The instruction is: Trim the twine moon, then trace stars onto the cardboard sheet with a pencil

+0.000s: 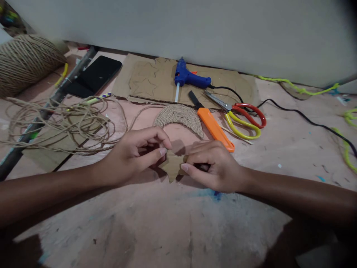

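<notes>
Between my hands is a small cardboard star (173,167), one point facing me. My left hand (142,152) pinches its left side between thumb and fingers. On the right, my right hand (213,163) grips another side of the star, thumb on top and fingers curled. Just beyond the hands lies a crescent (178,117) covered in rows of jute twine, with a strand trailing left from it. An orange utility knife (213,126) rests right of the crescent, beside scissors (237,113) with red and yellow handles.
A blue glue gun (185,74) lies on a cardboard sheet (228,80) with drawn stars, its black cord (301,111) running right. Loose twine (69,126) tangles at left, near a dark rod (52,104), a phone (96,76) and a big twine spool (28,63). A pale wall stands behind.
</notes>
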### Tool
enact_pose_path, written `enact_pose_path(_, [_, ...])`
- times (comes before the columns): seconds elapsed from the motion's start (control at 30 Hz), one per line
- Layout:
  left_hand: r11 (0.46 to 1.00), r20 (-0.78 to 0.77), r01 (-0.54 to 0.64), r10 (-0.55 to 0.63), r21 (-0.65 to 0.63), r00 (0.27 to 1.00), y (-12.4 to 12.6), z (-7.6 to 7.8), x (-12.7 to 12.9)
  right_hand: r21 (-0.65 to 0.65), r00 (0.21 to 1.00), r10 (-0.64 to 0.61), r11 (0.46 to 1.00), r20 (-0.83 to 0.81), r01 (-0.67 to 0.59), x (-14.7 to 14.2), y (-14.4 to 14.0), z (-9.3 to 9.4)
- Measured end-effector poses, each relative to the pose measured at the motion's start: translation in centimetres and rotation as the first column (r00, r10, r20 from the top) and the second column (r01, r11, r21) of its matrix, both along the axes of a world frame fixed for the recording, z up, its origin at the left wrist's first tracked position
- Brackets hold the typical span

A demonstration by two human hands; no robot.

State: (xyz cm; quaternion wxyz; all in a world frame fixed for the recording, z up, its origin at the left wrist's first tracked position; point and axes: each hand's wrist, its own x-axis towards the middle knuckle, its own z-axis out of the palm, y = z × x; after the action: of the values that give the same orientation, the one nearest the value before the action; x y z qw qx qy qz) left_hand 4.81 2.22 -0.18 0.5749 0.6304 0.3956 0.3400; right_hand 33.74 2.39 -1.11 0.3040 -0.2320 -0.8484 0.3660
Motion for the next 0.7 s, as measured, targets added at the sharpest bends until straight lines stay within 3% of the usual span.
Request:
enact_pose_path(0.23, [0.998,-0.103,-0.005,0.011,0.058,0.995,0.3,0.5,-0.2,0.068,0.999,0.027,0.997,-0.03,-0.025,0.1,-0.3,-0.5])
enact_pose_path(0.5, [0.997,-0.125,0.018,-0.009,0.071,0.992,0.2,0.6,-0.3,0.344,0.998,0.039,0.937,0.052,-0.055,-0.1,-0.7,-0.2])
enact_pose_path(0.7, [0.997,-0.099,0.043,-0.037,0.067,0.994,0.2,0.3,-0.3,0.308,0.997,-0.055,0.949,-0.046,0.067,-0.3,-1.1,0.4])
